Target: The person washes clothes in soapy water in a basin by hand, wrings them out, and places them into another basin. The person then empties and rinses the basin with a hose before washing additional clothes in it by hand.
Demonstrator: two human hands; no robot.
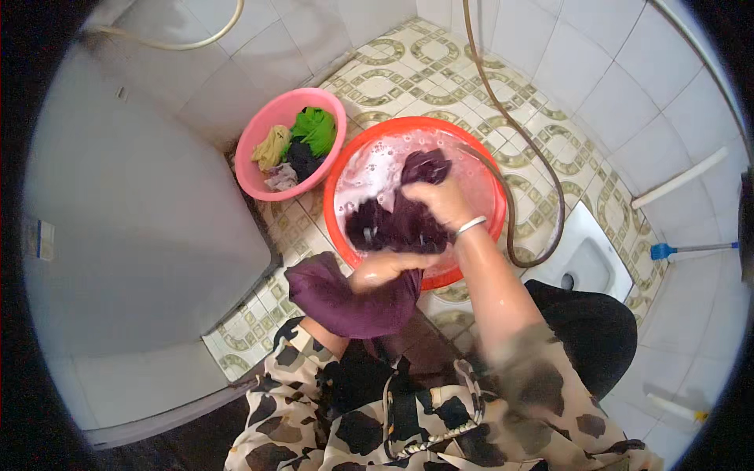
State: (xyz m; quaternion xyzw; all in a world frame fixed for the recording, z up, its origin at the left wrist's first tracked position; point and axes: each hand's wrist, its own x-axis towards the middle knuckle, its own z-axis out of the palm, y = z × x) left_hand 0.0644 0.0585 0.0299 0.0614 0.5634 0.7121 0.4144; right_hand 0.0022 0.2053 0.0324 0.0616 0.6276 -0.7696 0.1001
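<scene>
A dark purple cloth garment (406, 224) lies partly in soapy water in a red plastic basin (415, 122). My right hand (439, 203) grips a bunched part of it above the suds; a white bracelet is on that wrist. My left hand (392, 269) is at the basin's near rim, under the dark cloth, its fingers stretched to the right. A lighter purple part of the cloth (359, 306) drapes over my left wrist and forearm. Whether the two purple parts are one garment cannot be told.
Left of the basin stands a pink plastic tub (250, 132) with green, yellow, dark and pale cloths. A brown hose (530, 138) runs over the tiled floor into the red basin. A squat toilet (595, 253) and a blue-headed brush (662, 251) are at the right. A grey panel (153, 235) bounds the left.
</scene>
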